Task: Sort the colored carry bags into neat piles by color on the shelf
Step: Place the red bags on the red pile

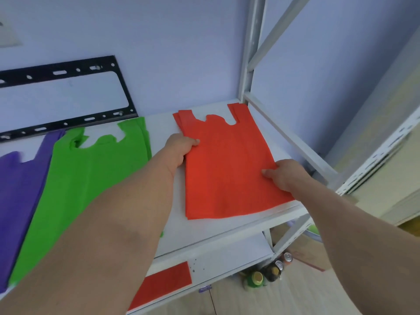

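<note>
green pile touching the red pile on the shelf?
No: a bare strip of white shelf separates the green pile from the red pile.

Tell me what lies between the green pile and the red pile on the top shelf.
In the head view, the left hand and its forearm cross that gap, above a strip of bare white shelf. The green pile and red pile stay apart.

Black metal bracket with slotted holes, fixed flat against the pale lilac wall. Far below and right of the bracket, on the wooden floor: two cans side by side, just beside them a dark bottle and a green bottle with a yellow cap.
</note>
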